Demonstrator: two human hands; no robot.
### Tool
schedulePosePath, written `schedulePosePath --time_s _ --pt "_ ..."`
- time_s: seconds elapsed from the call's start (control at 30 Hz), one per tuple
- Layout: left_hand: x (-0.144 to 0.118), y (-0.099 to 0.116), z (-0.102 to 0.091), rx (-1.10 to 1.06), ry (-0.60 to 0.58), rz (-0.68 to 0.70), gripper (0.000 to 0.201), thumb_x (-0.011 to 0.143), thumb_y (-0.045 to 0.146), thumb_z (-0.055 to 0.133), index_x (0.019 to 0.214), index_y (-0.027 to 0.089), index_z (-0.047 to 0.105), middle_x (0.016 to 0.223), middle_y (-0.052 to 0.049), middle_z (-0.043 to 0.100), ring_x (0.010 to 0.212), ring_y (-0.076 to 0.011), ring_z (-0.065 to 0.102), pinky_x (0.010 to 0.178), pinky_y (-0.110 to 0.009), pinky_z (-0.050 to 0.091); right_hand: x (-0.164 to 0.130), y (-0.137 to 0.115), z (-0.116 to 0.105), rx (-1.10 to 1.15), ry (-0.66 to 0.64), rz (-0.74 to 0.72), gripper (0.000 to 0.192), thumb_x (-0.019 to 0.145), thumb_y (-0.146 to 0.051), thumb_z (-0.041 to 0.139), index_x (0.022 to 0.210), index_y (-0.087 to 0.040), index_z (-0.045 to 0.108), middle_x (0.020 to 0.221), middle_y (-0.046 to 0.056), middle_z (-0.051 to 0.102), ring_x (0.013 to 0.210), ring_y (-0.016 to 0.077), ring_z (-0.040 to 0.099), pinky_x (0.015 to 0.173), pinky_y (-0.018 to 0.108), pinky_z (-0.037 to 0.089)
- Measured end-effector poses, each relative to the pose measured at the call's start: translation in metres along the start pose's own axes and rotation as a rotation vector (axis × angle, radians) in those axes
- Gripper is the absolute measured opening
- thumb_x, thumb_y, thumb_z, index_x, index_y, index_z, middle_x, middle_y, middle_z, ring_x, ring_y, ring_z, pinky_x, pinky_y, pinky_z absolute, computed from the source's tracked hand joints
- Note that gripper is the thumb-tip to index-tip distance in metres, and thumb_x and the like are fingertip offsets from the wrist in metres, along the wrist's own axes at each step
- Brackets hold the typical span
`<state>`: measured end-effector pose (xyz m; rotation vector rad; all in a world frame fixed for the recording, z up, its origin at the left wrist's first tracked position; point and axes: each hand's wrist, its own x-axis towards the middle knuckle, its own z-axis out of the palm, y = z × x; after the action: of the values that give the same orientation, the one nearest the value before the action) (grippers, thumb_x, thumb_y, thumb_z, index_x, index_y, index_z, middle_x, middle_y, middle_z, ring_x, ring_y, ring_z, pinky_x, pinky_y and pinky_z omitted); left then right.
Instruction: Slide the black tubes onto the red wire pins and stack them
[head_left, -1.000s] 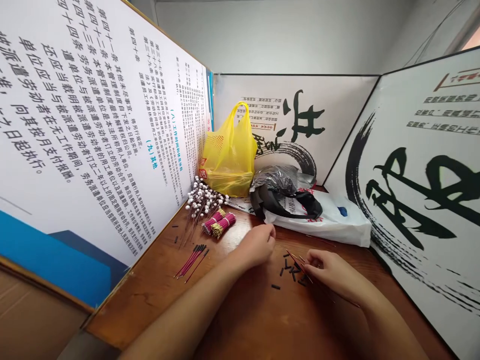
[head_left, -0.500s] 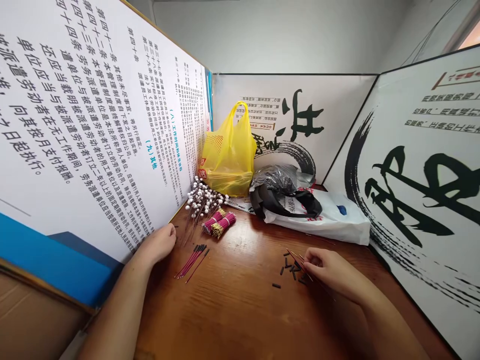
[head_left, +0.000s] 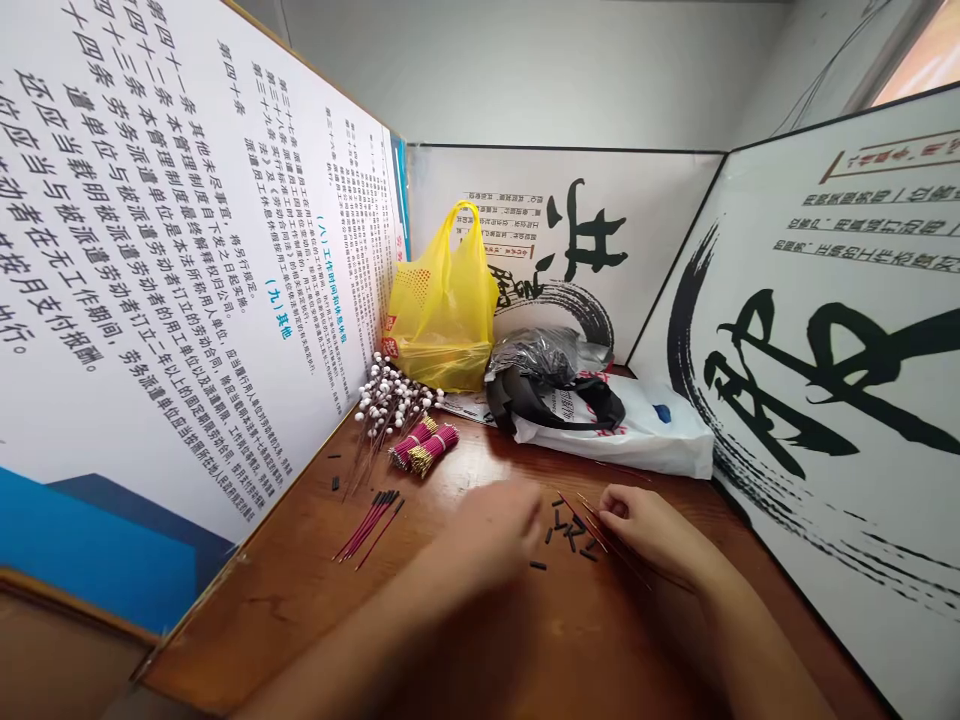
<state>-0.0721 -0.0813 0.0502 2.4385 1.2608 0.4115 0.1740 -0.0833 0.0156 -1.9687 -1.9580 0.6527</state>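
Left hand (head_left: pixel 487 530) is blurring out; its finger spread and any contents cannot be told. It is sitting just left of the black bits (head_left: pixel 566 535) scattered on the table (head_left: pixel 300 590). Right hand (head_left: pixel 649 530), fingers curled, is pinching thin red sticks (head_left: pixel 600 535) just right of the bits, tips lying across them.

Printed boards (head_left: pixel 187 250) wall three sides of a wooden table (head_left: pixel 465 640); grey wall (head_left: pixel 525 70) behind.

Left board (head_left: pixel 150 260): blue headings "(八)", "(九) 其他".
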Motion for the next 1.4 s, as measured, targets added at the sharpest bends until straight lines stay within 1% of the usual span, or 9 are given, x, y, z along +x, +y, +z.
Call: schedulePosePath --time_s 0.1,0.23,0.4,0.53,0.63,0.73,0.9,1.07,1.4 --pt "0.024 0.015 0.04 0.044 -0.018 0.103 0.015 0.084 0.024 0.043 0.093 0.019 0.054 0.095 -0.012 0.063 0.083 -0.026 0.06 0.067 -0.032 0.041 0.001 -0.002 0.0 -0.009 0.019 -0.022 0.014 0.081 -0.025 0.053 0.069 -0.019 0.059 0.07 0.004 0.068 0.064 0.0181 0.058 0.055 0.024 0.034" --pt "0.038 0.015 0.056 0.031 -0.04 0.018 0.02 0.086 0.026 0.042 0.1 0.017 0.054 0.102 -0.016 0.06 0.088 -0.0297 0.061 0.073 -0.037 0.046 0.002 -0.003 0.0 -0.003 0.027 -0.028 0.011 0.079 -0.023 0.054 0.07 -0.019 0.059 0.072 0.004 0.069 0.066 0.0184 0.059 0.056 0.024 0.034" --pt "0.05 0.014 0.053 -0.088 -0.067 -0.121 0.021 0.088 0.023 0.04 0.103 0.016 0.052 0.103 -0.018 0.06 0.093 -0.0325 0.062 0.08 -0.044 0.047 0.001 -0.004 0.0 0.004 0.041 -0.028 0.011 0.08 -0.023 0.054 0.071 -0.019 0.058 0.072 0.004 0.068 0.065 0.0179 0.058 0.057 0.024 0.034" --pt "0.064 0.018 0.056 -0.162 -0.075 -0.182 0.015 0.08 0.011 0.048 0.093 0.014 0.053 0.1 -0.019 0.061 0.096 -0.0352 0.061 0.084 -0.047 0.044 -0.001 -0.006 0.001 0.015 0.053 -0.039 0.011 0.079 -0.023 0.052 0.071 -0.02 0.058 0.07 0.003 0.067 0.064 0.0175 0.058 0.056 0.025 0.033" --pt "0.07 0.017 0.059 -0.263 -0.05 -0.207 0.013 0.073 0.007 0.055 0.081 0.016 0.051 0.092 -0.015 0.061 0.094 -0.0322 0.06 0.085 -0.043 0.043 -0.001 -0.008 0.0 0.037 0.07 -0.05 0.012 0.08 -0.023 0.051 0.07 -0.019 0.057 0.069 0.003 0.066 0.063 0.0169 0.057 0.056 0.024 0.034" --pt "0.071 0.01 0.055 -0.435 -0.03 -0.212 0.012 0.071 0.012 0.058 0.072 0.018 0.047 0.077 -0.006 0.057 0.08 -0.023 0.059 0.074 -0.033 0.044 -0.001 -0.013 -0.001 0.079 0.093 -0.074 0.013 0.082 -0.025 0.048 0.073 -0.02 0.056 0.069 0.002 0.064 0.063 0.0163 0.056 0.056 0.024 0.037" --pt "0.056 -0.009 0.035 -0.852 -0.055 -0.208 0.007 0.08 0.026 0.042 0.078 0.02 0.042 0.068 0.004 0.043 0.047 -0.0063 0.035 0.049 -0.02 0.032 -0.004 -0.041 0.013 0.351 0.129 -0.206 0.014 0.084 -0.029 0.047 0.075 -0.02 0.053 0.065 -0.002 0.055 0.059 0.0136 0.051 0.055 0.023 0.037" --pt "0.039 -0.013 0.021 -1.693 -0.006 -0.243 0.031 0.066 0.028 0.068 0.079 0.019 0.041 0.069 0.007 0.037 0.051 -0.0025 0.032 0.049 -0.016 0.025 -0.012 -0.074 0.04 0.523 0.145 -0.265 0.012 0.084 -0.026 0.049 0.075 -0.02 0.052 0.064 -0.003 0.053 0.059 0.0127 0.049 0.055 0.023 0.038" --pt "0.037 -0.012 0.021 -1.835 0.004 -0.203 0.035 0.068 0.026 0.075 0.093 0.017 0.053 0.076 0.005 0.044 0.052 -0.001 0.034 0.048 -0.016 0.024 -0.015 -0.08 0.046 0.568 0.209 -0.265 0.012 0.085 -0.028 0.051 0.076 -0.019 0.053 0.061 -0.003 0.052 0.055 0.0124 0.049 0.052 0.023 0.037"
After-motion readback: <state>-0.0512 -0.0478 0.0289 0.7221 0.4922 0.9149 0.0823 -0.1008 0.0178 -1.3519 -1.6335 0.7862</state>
